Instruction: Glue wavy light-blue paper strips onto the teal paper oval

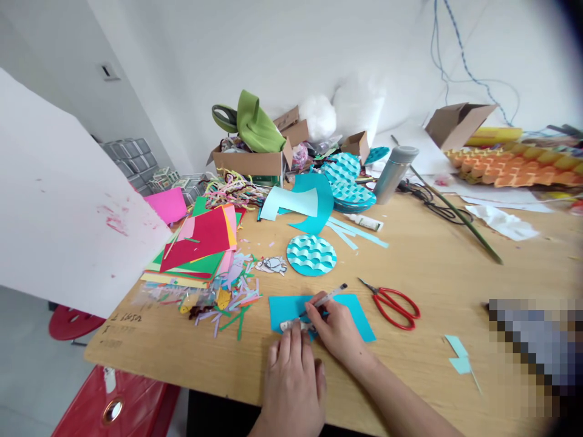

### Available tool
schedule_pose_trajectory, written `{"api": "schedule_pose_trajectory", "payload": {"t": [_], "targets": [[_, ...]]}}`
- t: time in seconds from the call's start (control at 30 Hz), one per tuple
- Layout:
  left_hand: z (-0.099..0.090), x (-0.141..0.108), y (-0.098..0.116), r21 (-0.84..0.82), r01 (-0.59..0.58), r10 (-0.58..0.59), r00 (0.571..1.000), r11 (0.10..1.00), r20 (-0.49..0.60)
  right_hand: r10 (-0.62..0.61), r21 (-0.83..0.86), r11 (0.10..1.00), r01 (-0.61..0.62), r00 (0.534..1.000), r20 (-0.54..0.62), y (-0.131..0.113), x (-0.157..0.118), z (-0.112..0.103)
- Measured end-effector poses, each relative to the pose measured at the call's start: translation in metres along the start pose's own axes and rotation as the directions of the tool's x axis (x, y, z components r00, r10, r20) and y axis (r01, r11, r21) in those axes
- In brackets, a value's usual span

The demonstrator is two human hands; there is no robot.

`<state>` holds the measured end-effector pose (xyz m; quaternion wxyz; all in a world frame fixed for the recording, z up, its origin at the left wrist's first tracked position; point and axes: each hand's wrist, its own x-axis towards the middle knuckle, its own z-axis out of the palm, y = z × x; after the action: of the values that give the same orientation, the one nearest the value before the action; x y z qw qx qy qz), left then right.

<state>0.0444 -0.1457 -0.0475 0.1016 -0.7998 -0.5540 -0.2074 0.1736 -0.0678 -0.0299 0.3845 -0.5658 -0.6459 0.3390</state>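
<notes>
A bright blue sheet of paper point(359, 312) lies on the wooden table in front of me. My right hand point(334, 328) rests on it, fingers closed round a pen point(332, 293) whose tip is hidden. My left hand point(294, 376) lies flat at the sheet's near edge. Its fingertips press on a small white cut-out piece point(286, 326), mostly covered by the fingers. Beyond the sheet sits a round blue disc point(312, 255) with wavy pale paper strips. Red-handled scissors point(394, 306) lie to the right, blades partly apart.
Coloured paper sheets point(200, 243) and loose paper scraps point(234, 297) spread at left. Fish cut-outs point(272, 264) lie beside the disc. Further back are a glue bottle point(364, 221), a steel flask point(395, 173) and a cardboard box point(248, 162). A green stick point(460, 218) crosses the right side.
</notes>
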Motion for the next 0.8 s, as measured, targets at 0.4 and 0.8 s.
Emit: {"api": "schedule_pose_trajectory", "payload": {"t": [0.4, 0.8], "targets": [[-0.0023, -0.0002, -0.0021, 0.002, -0.019, 0.019, 0.999, 1.000, 0.036, -0.021, -0.011, 1.000, 0.021, 1.000, -0.023, 0.0010, -0.0051, 0.0009], [0.0005, 0.0007, -0.0005, -0.062, 0.040, -0.039, 0.999, 0.997, 0.014, -0.084, -0.048, 0.996, 0.082, 0.995, -0.045, -0.0008, -0.0064, 0.0008]]}}
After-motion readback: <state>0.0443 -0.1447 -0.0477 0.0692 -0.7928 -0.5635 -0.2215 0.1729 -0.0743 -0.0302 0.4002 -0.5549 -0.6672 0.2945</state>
